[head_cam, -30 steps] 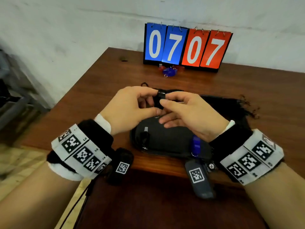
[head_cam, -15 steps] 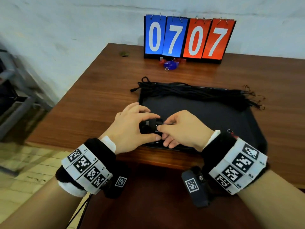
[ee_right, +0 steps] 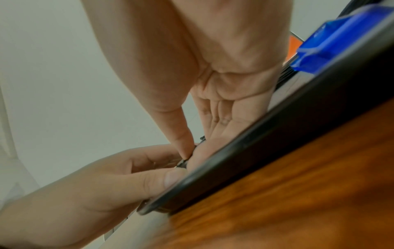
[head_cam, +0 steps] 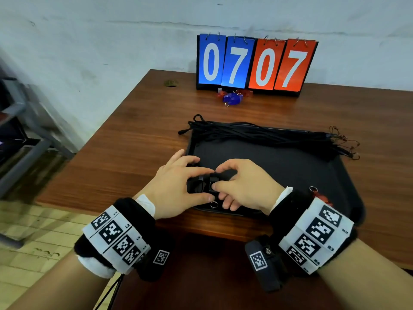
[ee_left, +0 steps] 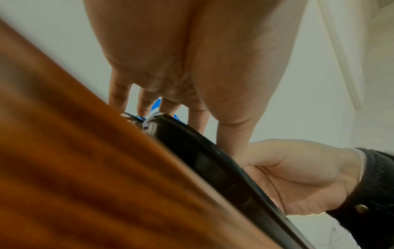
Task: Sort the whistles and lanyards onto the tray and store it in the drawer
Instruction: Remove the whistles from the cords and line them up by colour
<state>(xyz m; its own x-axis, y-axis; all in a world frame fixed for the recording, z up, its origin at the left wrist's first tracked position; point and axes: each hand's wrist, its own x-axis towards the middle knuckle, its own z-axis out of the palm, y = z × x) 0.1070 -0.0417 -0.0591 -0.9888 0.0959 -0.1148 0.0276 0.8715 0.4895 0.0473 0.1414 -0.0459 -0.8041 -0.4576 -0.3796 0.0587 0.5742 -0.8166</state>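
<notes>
A black tray lies on the wooden table, and a bundle of black lanyards rests across its far edge. Over the tray's front left corner, my left hand and right hand meet around the black whistles. Thumb and forefinger of each hand pinch them just above the tray floor. A metal ring shows below my thumbs. A red whistle with a ring lies on the tray by my right wrist. In the right wrist view a blue whistle sits behind the tray rim.
A flip scoreboard reading 0707 stands at the back of the table, with blue and red whistles in front of it. The table's front edge runs just under my wrists. A grey metal frame stands on the floor to the left.
Both hands have come down and toward me with the black whistles, from mid-air over the tray to its front left corner.
</notes>
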